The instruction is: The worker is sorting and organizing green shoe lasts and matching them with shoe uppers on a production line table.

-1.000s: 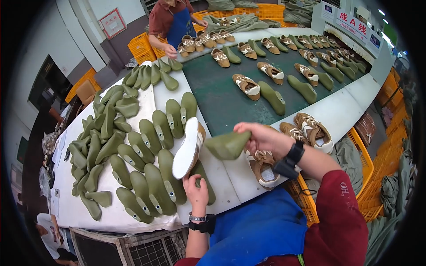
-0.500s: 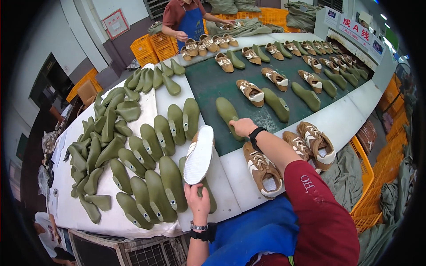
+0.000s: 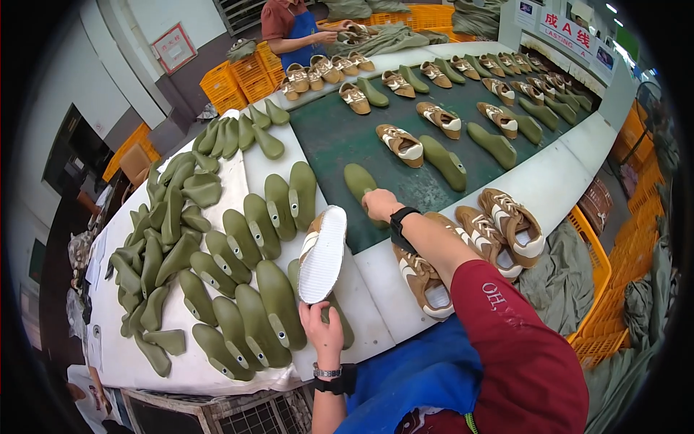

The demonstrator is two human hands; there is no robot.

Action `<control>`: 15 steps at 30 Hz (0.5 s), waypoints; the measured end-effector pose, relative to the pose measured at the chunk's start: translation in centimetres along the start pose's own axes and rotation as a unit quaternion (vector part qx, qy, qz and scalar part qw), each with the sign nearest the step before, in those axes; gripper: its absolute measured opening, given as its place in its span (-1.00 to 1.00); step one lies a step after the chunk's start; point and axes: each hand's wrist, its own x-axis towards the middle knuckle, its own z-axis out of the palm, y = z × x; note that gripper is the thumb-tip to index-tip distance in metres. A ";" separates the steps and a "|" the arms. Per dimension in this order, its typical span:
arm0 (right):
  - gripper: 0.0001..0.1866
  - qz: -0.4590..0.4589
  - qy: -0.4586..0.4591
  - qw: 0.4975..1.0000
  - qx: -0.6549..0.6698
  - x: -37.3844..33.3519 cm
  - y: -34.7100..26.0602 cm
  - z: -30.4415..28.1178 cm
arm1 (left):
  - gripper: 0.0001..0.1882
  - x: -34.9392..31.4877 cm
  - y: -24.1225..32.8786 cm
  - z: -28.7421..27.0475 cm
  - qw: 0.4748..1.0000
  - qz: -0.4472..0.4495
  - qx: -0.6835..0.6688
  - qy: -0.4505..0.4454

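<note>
My left hand [image 3: 322,329] grips the heel end of a brown-and-white shoe upper [image 3: 322,253], its white, textured underside facing up. Partly beneath that upper lies a green shoe last [image 3: 338,325] on the white table. My right hand [image 3: 380,207] is closed around the near end of another green shoe last [image 3: 358,179] at the near left corner of the dark green belt [image 3: 325,141]. Some of its fingers are hidden. Laced brown shoe uppers [image 3: 506,224] stand on the white ledge, partly behind my right forearm.
Rows of green lasts [image 3: 249,318] and a loose heap of them [image 3: 155,246] cover the left table. Uppers and lasts [image 3: 441,159] are spread along the belt. Across it a co-worker [image 3: 289,32] stands behind more uppers [image 3: 325,69]. Orange crates [image 3: 600,289] flank the right side.
The view has shifted slightly, so most things sit a little further left. Both my hands keep their holds. The co-worker's hands have come together at a shoe upper.
</note>
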 end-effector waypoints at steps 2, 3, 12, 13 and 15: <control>-0.78 -0.018 0.005 1.000 0.014 -0.8 -0.1 0.0 | -0.85 0.1 0.0 0.2 1.000 0.025 0.007 0.014; -0.78 -0.014 0.008 1.000 0.014 -0.6 0.0 0.1 | -0.85 0.2 0.0 0.3 0.998 0.049 0.014 0.030; -0.54 -0.307 0.117 0.937 -0.121 -3.3 -7.1 1.8 | -0.84 0.2 0.3 0.2 1.000 0.023 0.015 0.005; -0.52 -0.347 0.120 0.924 -0.109 -3.4 -7.9 3.0 | -0.83 0.3 0.2 0.1 1.000 0.006 0.003 -0.012; -0.58 -0.386 0.197 0.895 -0.104 -3.5 -9.6 4.4 | -0.83 0.1 -0.4 -0.2 1.000 -0.024 0.010 -0.015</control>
